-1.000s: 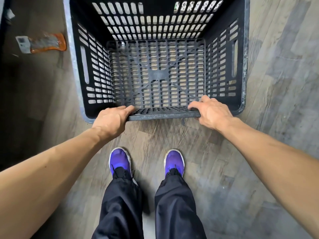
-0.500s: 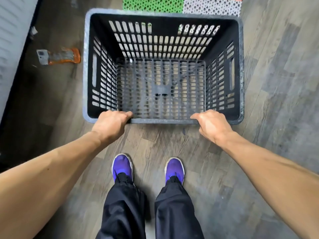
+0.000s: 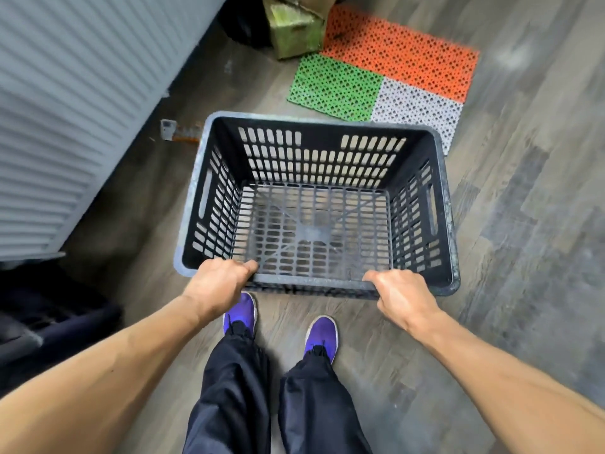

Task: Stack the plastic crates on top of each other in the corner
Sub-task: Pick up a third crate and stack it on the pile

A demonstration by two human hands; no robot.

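A black slotted plastic crate [image 3: 442, 198] hangs in front of me above the wood-look floor, open side up and empty. My left hand [image 3: 217, 285] grips its near rim at the left. My right hand [image 3: 401, 294] grips the same rim at the right. Both sets of fingers curl over the edge into the crate. My purple shoes show just below the crate's near edge.
A grey ribbed wall or shutter [image 3: 65, 119] runs along the left. An orange, green and white perforated mat [image 3: 386, 73] lies ahead on the floor, with a green-stained box [image 3: 294, 31] behind it. A small orange-and-grey tool [image 3: 176, 132] lies left of the crate. Dark furniture [image 3: 49, 319] sits at lower left.
The crate, held by both hands, has come up and away from the floor and looks smaller. The view has tilted up, bringing the mat, box and ribbed wall into sight.
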